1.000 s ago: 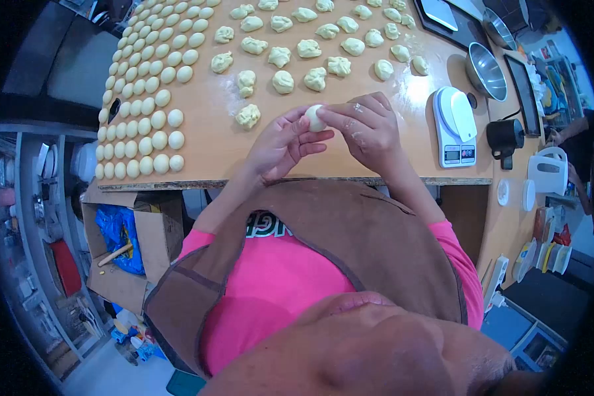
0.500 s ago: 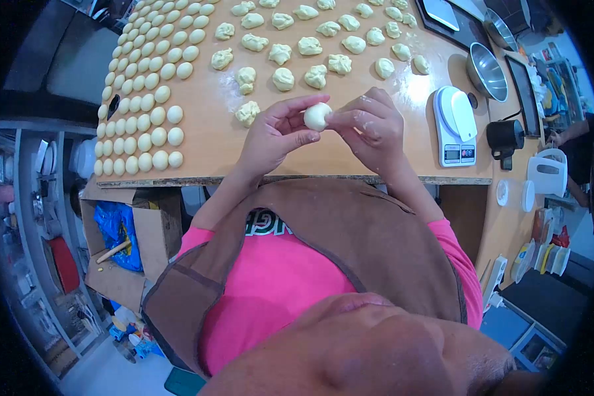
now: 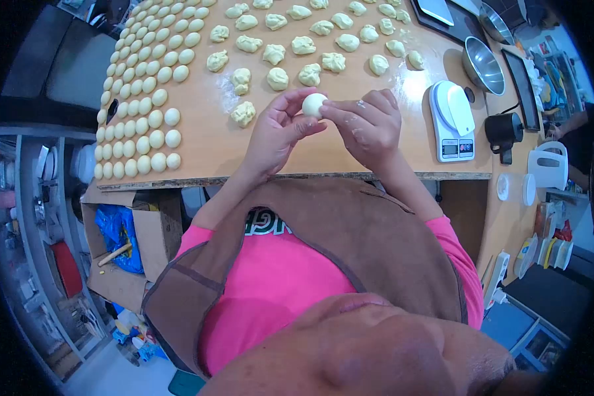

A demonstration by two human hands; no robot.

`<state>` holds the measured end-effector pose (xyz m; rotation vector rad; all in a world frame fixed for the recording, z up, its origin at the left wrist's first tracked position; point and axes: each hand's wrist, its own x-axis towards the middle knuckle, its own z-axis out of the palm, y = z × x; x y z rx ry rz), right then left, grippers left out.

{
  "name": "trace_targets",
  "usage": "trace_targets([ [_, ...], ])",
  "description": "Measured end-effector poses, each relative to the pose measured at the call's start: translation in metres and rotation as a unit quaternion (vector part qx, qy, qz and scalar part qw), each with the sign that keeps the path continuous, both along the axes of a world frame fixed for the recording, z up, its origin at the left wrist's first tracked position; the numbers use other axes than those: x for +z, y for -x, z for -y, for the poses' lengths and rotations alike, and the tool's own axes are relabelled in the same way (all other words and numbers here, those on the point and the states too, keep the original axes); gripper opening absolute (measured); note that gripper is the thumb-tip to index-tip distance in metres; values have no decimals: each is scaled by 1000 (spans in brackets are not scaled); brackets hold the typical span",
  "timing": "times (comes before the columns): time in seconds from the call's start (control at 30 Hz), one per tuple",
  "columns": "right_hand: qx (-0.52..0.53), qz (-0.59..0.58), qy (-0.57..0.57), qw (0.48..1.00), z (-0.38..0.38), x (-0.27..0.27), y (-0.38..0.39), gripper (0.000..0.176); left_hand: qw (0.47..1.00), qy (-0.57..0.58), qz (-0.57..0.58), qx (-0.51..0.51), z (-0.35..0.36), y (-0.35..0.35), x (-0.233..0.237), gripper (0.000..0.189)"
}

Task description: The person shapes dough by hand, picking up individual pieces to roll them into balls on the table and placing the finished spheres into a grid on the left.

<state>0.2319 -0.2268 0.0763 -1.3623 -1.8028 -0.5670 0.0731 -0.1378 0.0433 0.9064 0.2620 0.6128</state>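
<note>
Between my two hands, above the front part of the table, is a smooth pale dough ball [image 3: 314, 105]. My left hand [image 3: 282, 129] cups it from the left, thumb below and fingers behind. From the right, my right hand [image 3: 369, 125] pinches its side with thumb and forefinger, the other fingers curled and dusted with flour. A rough dough lump [image 3: 243, 114] lies just left of my left hand. Beyond my hands, several more uneven dough lumps [image 3: 303, 45] are spread over the table. Rows of smooth round dough balls [image 3: 157, 139] fill the table's left side.
On the right stand a white kitchen scale [image 3: 453, 122], a steel bowl [image 3: 484, 66] and a black cup [image 3: 503, 135]. The wooden table's front edge [image 3: 323, 175] runs close to my apron. Below left is a cardboard box [image 3: 158, 231]. Another person's arm [image 3: 569, 125] shows at far right.
The dough ball has turned slightly and looks rounder and smoother. My right hand's fingers have shifted on its side. The whole view has tilted a little.
</note>
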Motion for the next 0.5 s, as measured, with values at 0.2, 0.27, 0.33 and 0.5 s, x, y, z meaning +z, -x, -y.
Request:
trace_targets([
  [0.2, 45, -122, 51, 990, -1, 12, 1, 15, 996, -91, 0, -21, -5, 10, 8, 41],
  [0.27, 42, -105, 62, 992, 0, 9, 0, 16, 997, -71, 23, -25, -6, 9, 7, 41],
  [0.33, 41, -88, 74, 993, -1, 7, 1, 17, 997, -52, 45, -26, -7, 9, 2, 42],
  [0.5, 4, -63, 2, 998, -5, 3, 8, 22, 992, 53, 112, 34, -3, 2, -3, 45],
])
